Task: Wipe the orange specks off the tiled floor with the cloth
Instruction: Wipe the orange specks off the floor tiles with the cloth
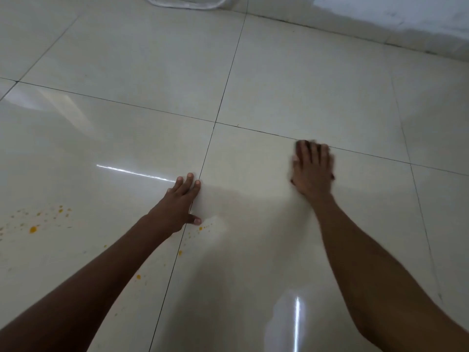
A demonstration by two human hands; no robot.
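My right hand (313, 171) lies flat on the tiled floor (253, 72), pressing down on a cloth (296, 146). The hand hides the cloth almost entirely, leaving only a blurred edge around the fingers. My left hand (181, 201) rests palm-down on the floor with its fingers spread and nothing in it. Orange specks (33, 228) are scattered on the tile at the far left. More orange specks (200, 228) lie just below my left thumb and along the grout line beside my left forearm. The cloth is well to the right of all of them.
Dark grout lines (223, 97) divide the glossy cream tiles. The foot of a white wall (380, 19) runs along the upper right. A pale translucent object (185, 2) sits at the top edge. A light reflection (297, 323) shines on the floor near my right forearm.
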